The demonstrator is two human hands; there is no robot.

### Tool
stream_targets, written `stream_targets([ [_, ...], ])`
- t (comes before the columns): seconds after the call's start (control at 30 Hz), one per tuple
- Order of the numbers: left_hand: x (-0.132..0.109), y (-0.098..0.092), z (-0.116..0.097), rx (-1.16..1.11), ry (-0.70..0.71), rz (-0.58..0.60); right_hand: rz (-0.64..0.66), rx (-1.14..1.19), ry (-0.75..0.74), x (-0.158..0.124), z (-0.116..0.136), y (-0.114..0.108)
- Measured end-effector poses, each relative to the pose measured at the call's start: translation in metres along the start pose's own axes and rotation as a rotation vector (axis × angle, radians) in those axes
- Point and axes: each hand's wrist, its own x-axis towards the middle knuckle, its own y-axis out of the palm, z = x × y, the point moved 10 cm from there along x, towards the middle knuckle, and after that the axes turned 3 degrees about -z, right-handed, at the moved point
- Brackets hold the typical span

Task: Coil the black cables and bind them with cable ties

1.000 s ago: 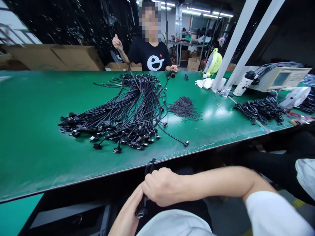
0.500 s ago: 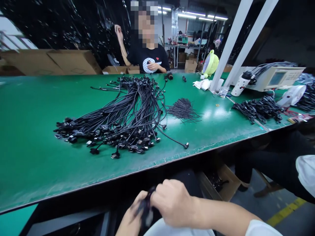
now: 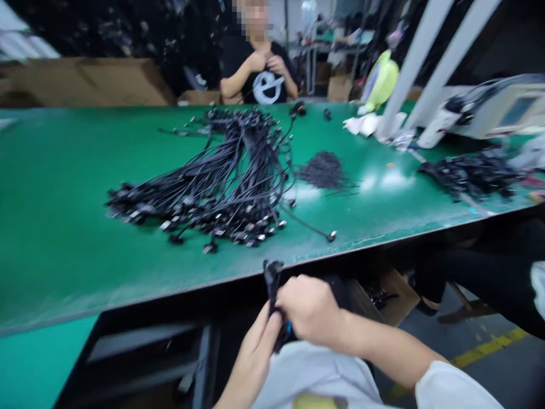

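My left hand [image 3: 255,346] is closed around a folded black cable [image 3: 272,278], whose upper end stands up above my fingers over my lap. Against the cable's right side, my right hand [image 3: 309,307] is curled into a fist; whatever its fingers pinch is hidden. On the green table [image 3: 63,250] in front of me lies a large heap of black cables [image 3: 230,170] with plugs at their ends. To the heap's right is a small pile of thin black ties [image 3: 323,170]. The view is somewhat blurred.
Across the table a person in a black shirt [image 3: 238,68] has both hands at the chest. White posts [image 3: 417,68], a green fan [image 3: 381,82], a white bottle [image 3: 438,128] and another cable pile [image 3: 472,170] stand to the right. An open cardboard box [image 3: 398,295] sits below the table edge.
My hands have risen slightly with the cable, which now stands upright and shows its end. The view has tipped downward. The person opposite has brought a raised hand down to the chest.
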Motion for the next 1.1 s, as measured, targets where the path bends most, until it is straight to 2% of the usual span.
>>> stream_targets([
  [0.03, -0.002, 0.013, -0.007, 0.017, 0.035, 0.074, 0.022, 0.138, 0.091, -0.001, -0.007, 0.001],
  [0.1, 0.000, 0.027, -0.032, 0.003, 0.230, 0.141, 0.089, 0.366, 0.259, -0.005, -0.024, 0.010],
  [0.17, 0.011, 0.031, -0.035, -0.066, 0.252, 0.208, 0.128, 0.459, 0.439, -0.013, -0.048, 0.018],
  [0.27, 0.027, 0.028, -0.022, -0.160, 0.129, 0.273, 0.233, 0.319, 0.405, -0.018, -0.064, 0.018],
  [0.3, 0.030, 0.025, -0.020, -0.162, 0.106, 0.260, 0.230, 0.269, 0.391, -0.019, -0.069, 0.014],
  [0.37, 0.032, 0.019, -0.021, -0.179, 0.102, 0.220, 0.133, 0.264, 0.462, -0.021, -0.084, 0.002],
  [0.4, 0.031, 0.020, -0.023, -0.210, 0.101, 0.232, 0.078, 0.341, 0.513, -0.022, -0.090, 0.000],
  [0.47, 0.026, 0.035, -0.020, -0.298, 0.053, 0.336, 0.049, 0.616, 0.571, -0.022, -0.093, 0.012],
  [0.53, 0.019, 0.055, -0.011, -0.374, -0.055, 0.476, 0.130, 0.924, 0.584, -0.020, -0.084, 0.035],
  [0.6, 0.013, 0.069, 0.000, -0.433, -0.181, 0.554, 0.209, 1.097, 0.648, -0.021, -0.077, 0.053],
  [0.67, 0.007, 0.080, 0.007, -0.516, -0.306, 0.641, 0.246, 1.169, 0.695, -0.021, -0.074, 0.059],
  [0.73, -0.001, 0.090, 0.008, -0.615, -0.394, 0.746, 0.225, 1.202, 0.680, -0.014, -0.071, 0.056],
  [0.8, -0.003, 0.095, 0.003, -0.704, -0.396, 0.804, 0.149, 1.213, 0.649, -0.007, -0.072, 0.050],
  [0.87, 0.000, 0.098, 0.002, -0.732, -0.358, 0.793, 0.086, 1.207, 0.644, -0.005, -0.074, 0.047],
  [0.93, 0.006, 0.098, 0.005, -0.681, -0.315, 0.731, 0.080, 1.175, 0.654, -0.010, -0.075, 0.049],
  [1.0, 0.012, 0.096, 0.004, -0.523, -0.237, 0.681, 0.149, 1.146, 0.684, -0.020, -0.078, 0.049],
  [1.07, 0.017, 0.091, -0.007, -0.245, -0.084, 0.674, 0.177, 1.110, 0.688, -0.029, -0.092, 0.030],
  [1.1, 0.020, 0.087, -0.016, -0.078, 0.016, 0.669, 0.139, 1.028, 0.666, -0.029, -0.106, 0.008],
])
